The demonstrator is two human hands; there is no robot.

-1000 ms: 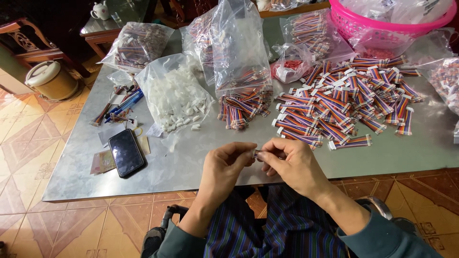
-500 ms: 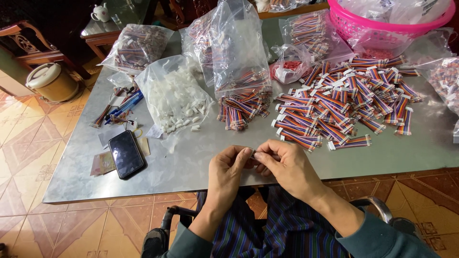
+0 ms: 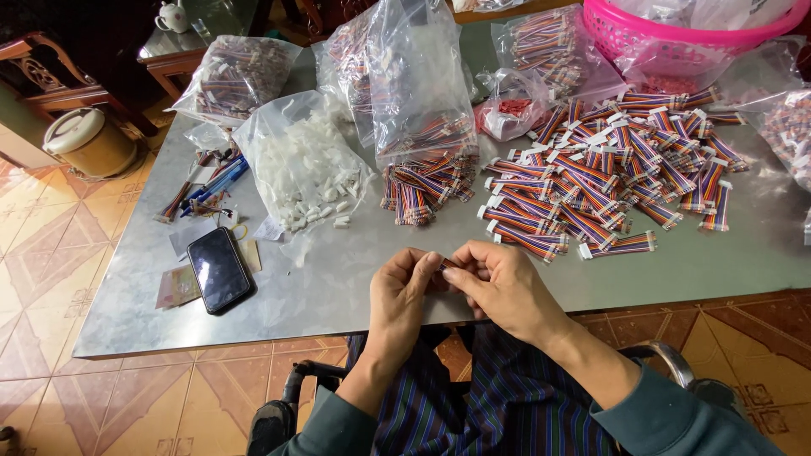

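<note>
Hands [image 3: 452, 283] pinch small cable piece [image 3: 445, 265] | clear bag [image 3: 296, 165] of white connectors behind

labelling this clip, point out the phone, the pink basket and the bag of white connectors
phone [image 3: 219, 269], head view, middle of its dark screen
pink basket [image 3: 676, 38], head view, its front wall
bag of white connectors [image 3: 300, 160], head view, middle of the bag

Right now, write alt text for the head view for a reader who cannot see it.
Two hands, the left hand and right hand, meet at a metal table's near edge, fingers pinching a small piece that is mostly hidden. Beyond them lie a heap of striped ribbon cables, a bag of white connectors, a black phone and a pink basket.
</note>
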